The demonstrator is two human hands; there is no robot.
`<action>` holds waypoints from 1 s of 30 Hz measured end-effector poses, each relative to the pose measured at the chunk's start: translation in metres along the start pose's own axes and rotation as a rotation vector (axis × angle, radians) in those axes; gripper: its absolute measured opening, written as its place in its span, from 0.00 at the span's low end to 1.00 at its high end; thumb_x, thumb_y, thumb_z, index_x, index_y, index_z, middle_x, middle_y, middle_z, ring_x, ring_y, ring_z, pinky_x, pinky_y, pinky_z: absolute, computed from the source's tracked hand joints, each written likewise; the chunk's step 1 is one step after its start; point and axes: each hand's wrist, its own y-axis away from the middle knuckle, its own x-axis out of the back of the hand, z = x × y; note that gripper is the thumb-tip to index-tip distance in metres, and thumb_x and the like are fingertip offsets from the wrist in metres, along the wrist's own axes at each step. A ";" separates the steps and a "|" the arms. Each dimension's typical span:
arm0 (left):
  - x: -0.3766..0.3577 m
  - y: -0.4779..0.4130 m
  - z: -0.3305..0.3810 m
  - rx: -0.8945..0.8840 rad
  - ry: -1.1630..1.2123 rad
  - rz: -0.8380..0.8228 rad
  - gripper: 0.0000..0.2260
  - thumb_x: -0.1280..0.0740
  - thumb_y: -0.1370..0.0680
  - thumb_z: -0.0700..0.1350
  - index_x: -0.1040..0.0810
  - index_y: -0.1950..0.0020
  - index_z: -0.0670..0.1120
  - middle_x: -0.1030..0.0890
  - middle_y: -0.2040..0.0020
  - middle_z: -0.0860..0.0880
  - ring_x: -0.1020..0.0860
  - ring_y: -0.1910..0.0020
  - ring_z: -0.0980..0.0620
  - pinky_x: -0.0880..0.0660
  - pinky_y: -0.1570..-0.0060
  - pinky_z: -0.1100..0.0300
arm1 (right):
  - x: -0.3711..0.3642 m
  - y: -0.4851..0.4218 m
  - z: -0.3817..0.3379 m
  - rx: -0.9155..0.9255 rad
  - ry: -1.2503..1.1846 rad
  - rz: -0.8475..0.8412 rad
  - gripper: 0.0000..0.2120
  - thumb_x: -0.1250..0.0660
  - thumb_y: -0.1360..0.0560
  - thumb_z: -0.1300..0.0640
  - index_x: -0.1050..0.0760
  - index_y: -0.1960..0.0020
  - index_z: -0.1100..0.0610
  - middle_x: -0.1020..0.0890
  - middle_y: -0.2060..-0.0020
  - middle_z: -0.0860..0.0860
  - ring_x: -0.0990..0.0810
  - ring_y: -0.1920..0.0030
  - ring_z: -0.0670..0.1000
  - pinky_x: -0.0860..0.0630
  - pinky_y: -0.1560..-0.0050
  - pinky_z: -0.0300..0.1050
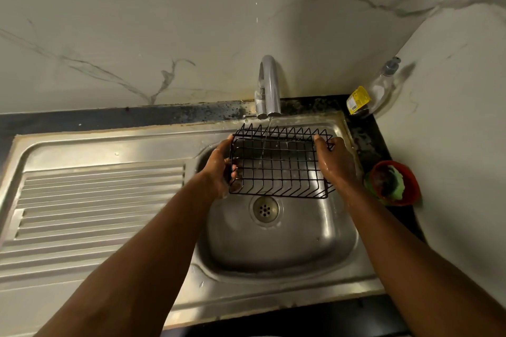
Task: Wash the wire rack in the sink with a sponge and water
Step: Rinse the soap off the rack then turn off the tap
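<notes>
Over the sink (315,276), we hold the wire rack (279,164) under the tap (269,85), long axis nine-to-three. Our left hand (219,169) and right hand (336,161) grip its ends, equally near.

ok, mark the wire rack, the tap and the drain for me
wire rack (279,165), head view, middle of its grid base.
tap (272,85), head view, front of the curved spout.
drain (265,210), head view, centre of the strainer.

Pale, grey-veined marble wall (191,22) at 12 o'clock, turning a corner toward 3; dark speckled counter (109,117) at 10; dim light.
</notes>
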 end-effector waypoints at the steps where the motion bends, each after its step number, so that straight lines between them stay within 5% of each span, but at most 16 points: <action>1: 0.001 -0.001 0.001 -0.005 0.007 0.001 0.26 0.27 0.32 0.73 0.23 0.59 0.50 0.28 0.69 0.52 0.33 0.73 0.54 0.35 0.69 0.61 | 0.000 0.000 -0.002 0.006 -0.002 0.002 0.34 0.42 0.19 0.34 0.33 0.23 0.58 0.24 0.30 0.60 0.25 0.31 0.64 0.28 0.34 0.57; 8: 0.028 -0.005 0.000 -0.052 0.053 0.045 0.26 0.27 0.33 0.73 0.22 0.58 0.51 0.30 0.68 0.52 0.34 0.71 0.54 0.36 0.67 0.60 | -0.018 0.004 -0.024 0.096 0.060 -0.022 0.34 0.45 0.19 0.31 0.31 0.27 0.58 0.21 0.33 0.60 0.22 0.35 0.64 0.25 0.39 0.56; 16: 0.048 0.007 0.005 -0.031 0.126 0.033 0.27 0.29 0.28 0.71 0.26 0.72 0.50 0.33 0.71 0.54 0.37 0.75 0.56 0.40 0.73 0.64 | -0.029 0.012 -0.047 0.152 0.135 -0.070 0.35 0.46 0.17 0.33 0.35 0.22 0.57 0.24 0.29 0.60 0.24 0.31 0.64 0.26 0.39 0.54; 19: 0.044 0.008 0.006 -0.043 0.128 0.030 0.26 0.28 0.29 0.71 0.24 0.70 0.50 0.32 0.70 0.54 0.36 0.74 0.56 0.39 0.74 0.64 | -0.026 0.012 -0.048 0.148 0.130 -0.074 0.35 0.46 0.17 0.34 0.36 0.21 0.58 0.25 0.28 0.62 0.25 0.30 0.64 0.27 0.37 0.55; 24: 0.024 0.003 0.004 -0.061 0.089 0.079 0.26 0.27 0.31 0.72 0.19 0.53 0.50 0.27 0.64 0.51 0.31 0.67 0.54 0.34 0.65 0.60 | -0.016 0.000 -0.038 0.125 0.116 -0.050 0.36 0.46 0.18 0.33 0.36 0.21 0.59 0.25 0.28 0.62 0.26 0.29 0.64 0.28 0.33 0.57; 30: 0.002 -0.001 0.005 0.009 0.094 0.039 0.26 0.26 0.31 0.72 0.22 0.59 0.49 0.28 0.69 0.52 0.33 0.73 0.55 0.35 0.69 0.62 | -0.004 -0.011 -0.024 0.089 0.121 -0.011 0.36 0.46 0.18 0.33 0.36 0.21 0.59 0.26 0.27 0.60 0.28 0.27 0.64 0.30 0.31 0.57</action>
